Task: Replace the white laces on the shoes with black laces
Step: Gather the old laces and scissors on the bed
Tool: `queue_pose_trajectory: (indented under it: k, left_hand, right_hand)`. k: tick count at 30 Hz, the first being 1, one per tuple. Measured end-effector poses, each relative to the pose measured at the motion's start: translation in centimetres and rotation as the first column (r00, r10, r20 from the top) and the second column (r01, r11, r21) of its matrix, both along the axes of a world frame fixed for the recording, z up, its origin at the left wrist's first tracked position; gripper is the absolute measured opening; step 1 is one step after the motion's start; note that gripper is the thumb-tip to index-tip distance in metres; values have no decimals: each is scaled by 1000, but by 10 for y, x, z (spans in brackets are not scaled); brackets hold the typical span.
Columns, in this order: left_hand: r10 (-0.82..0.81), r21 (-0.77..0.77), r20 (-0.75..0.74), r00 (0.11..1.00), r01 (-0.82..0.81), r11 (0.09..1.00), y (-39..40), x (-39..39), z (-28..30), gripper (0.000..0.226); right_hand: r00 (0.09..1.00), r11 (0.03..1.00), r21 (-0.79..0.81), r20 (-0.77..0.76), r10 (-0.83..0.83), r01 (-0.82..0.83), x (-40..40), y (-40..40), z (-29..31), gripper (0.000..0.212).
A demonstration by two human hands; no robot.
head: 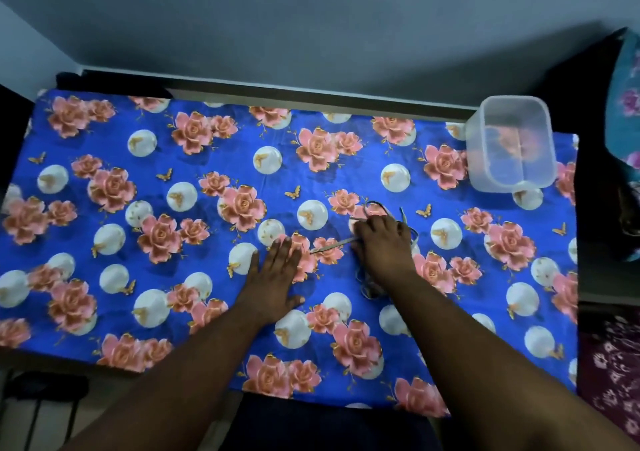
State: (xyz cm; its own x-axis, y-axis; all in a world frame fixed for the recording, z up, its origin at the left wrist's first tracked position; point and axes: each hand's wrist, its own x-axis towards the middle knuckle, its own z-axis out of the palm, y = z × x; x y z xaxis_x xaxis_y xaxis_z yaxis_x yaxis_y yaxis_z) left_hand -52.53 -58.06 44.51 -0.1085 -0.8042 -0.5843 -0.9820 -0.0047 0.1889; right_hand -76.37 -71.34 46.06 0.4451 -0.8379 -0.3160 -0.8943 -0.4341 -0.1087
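**Hands over a tangle of laces on a flowered cloth**

A loose tangle of laces (377,286) lies on the table, mostly under the right hand (381,242) and its wrist. Loops show beyond the knuckles and a bunch shows just below the wrist; their colour is hard to judge in the dim light. The right hand rests on top of this tangle with its fingers bent down onto it, and one lace end (332,245) runs out leftward from under the fingers. Whether the fingers actually pinch the lace I cannot tell.

The left hand (277,274) lies flat on the cloth, fingers straight and spread, holding nothing. It sits just beside the tip of that lace end, not clearly touching it. The two hands are near each other but apart.

The table is covered by a blue tablecloth (173,242) printed with pink roses, white spheres and small butterflies. An open clear plastic container (510,145) stands at the far right corner, well apart from the hands. A plain grey wall (311,28) rises behind the table.
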Motion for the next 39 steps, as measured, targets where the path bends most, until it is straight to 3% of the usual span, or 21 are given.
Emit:
queue_pose_trajectory:
  k: [5,7,9,12,15,21,23,26,27,29,33,39]
  left_hand:
    - [37,13,-28,999,-36,999,-6,-4,7,107]
    - [50,-9,-56,997,-51,999,-9,-8,9,106]
    - [52,-20,-63,997,-53,998,-14,-17,9,106]
    - [57,-20,-44,997,-58,998,-24,-32,8,109]
    - [116,10,-47,992,-115,993,-33,-47,8,109]
    - [147,15,-40,988,-147,989,-33,-52,10,114]
    - [139,13,-37,990,-139,990,-32,-51,10,115]
    - [135,24,-20,991,-135,991,-33,-52,9,116]
    - [131,23,-14,991,-131,991,-33,-52,8,116]
    - [124,14,-10,992,-124,992,-32,-52,6,117]
    - [114,-8,-16,993,-114,993,-27,-50,2,119]
    - [105,-13,22,994,-105,994,-16,-54,0,117]
  right_hand:
    - [987,990,-34,86,-134,137,-56,-7,5,55]
    - [971,979,40,126,-203,199,-70,1,7,83]
    - [967,953,205,74,-242,223,-76,8,4,116]
    - [988,944,294,-20,-150,150,-64,19,-1,139]
    - [996,959,275,-72,-44,62,-49,28,-2,122]
    - [987,971,177,23,156,-158,-65,35,2,36]
    - [996,983,158,12,87,-88,-80,29,8,27]
    - [980,982,44,74,-185,182,-96,17,13,24]
    - [975,978,6,81,-209,209,-95,15,14,25]
    - [990,991,-14,60,-130,132,-81,12,17,38]
    - [999,985,171,51,-10,1,-45,11,18,79]
    - [991,963,255,-78,105,-82,-42,33,6,76]
